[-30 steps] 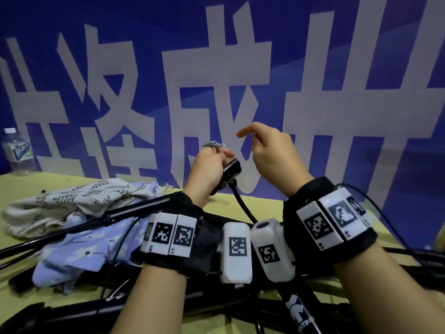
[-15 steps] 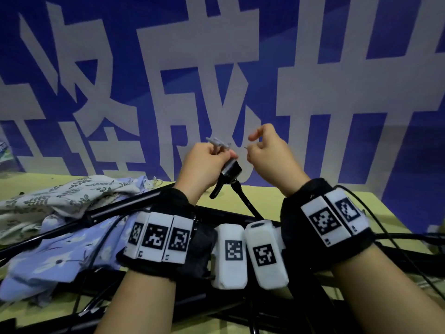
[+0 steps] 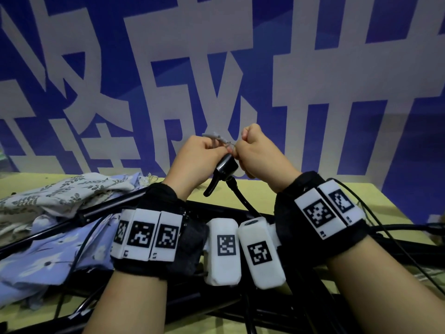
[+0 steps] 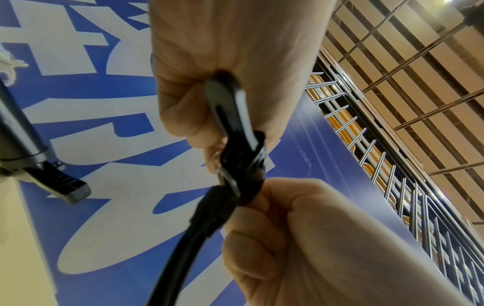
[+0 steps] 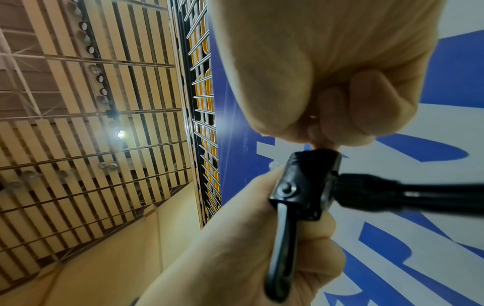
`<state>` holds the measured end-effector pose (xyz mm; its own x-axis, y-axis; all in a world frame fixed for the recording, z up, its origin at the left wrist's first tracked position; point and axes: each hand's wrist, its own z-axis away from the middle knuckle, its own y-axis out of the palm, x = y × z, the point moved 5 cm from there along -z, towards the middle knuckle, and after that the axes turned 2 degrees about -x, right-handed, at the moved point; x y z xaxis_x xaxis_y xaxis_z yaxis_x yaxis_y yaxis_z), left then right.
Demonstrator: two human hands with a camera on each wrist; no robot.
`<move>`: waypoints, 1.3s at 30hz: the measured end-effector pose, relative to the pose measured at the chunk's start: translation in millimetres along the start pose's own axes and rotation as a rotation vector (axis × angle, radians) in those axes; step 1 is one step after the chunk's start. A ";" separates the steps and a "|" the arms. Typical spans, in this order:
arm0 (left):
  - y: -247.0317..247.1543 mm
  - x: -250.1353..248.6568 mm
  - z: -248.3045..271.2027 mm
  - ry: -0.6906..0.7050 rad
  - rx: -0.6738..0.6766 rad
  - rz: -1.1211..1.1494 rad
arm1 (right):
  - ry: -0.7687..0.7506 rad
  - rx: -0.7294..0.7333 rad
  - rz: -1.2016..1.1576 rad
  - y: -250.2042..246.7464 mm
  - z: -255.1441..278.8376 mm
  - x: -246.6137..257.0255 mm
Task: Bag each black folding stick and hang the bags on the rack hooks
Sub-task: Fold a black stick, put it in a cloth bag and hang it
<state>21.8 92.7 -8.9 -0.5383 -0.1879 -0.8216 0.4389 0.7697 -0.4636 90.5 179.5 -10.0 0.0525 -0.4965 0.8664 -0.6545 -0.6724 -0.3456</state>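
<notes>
Both hands (image 3: 218, 153) grip the folding stick (image 3: 226, 166).

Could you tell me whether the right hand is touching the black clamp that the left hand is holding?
Touching. In the right wrist view the right hand's fingertips press on the clamp's top end.

large hall, blue banner (image 3: 313, 68), high slatted ceiling (image 5: 78, 103)

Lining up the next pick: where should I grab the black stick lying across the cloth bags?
Mid-shaft of the black stick, beside its collar, coming from above: it lies nearly flat, propped on the cloth bags, its top side uncovered.
</notes>
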 end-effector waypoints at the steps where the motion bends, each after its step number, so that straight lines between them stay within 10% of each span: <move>1: 0.1 -0.9 0.8 0.003 0.000 0.005 | 0.004 0.002 0.008 0.0 0.4 0.1; 26: 0.8 -14.5 6.3 0.173 0.074 -0.314 | 0.003 0.009 0.077 -0.1 2.9 3.6; 32: -4.5 -4.3 1.6 0.052 0.003 -0.308 | 0.163 0.161 -0.314 8.9 8.0 2.1; 39: -4.0 4.5 -3.5 -0.012 0.035 -0.298 | 0.034 0.125 -0.106 3.7 3.7 -2.8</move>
<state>15.1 90.9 -9.6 -0.6382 -0.4097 -0.6518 0.2876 0.6584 -0.6955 90.7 176.4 -15.0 0.0898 -0.4019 0.9113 -0.5472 -0.7844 -0.2920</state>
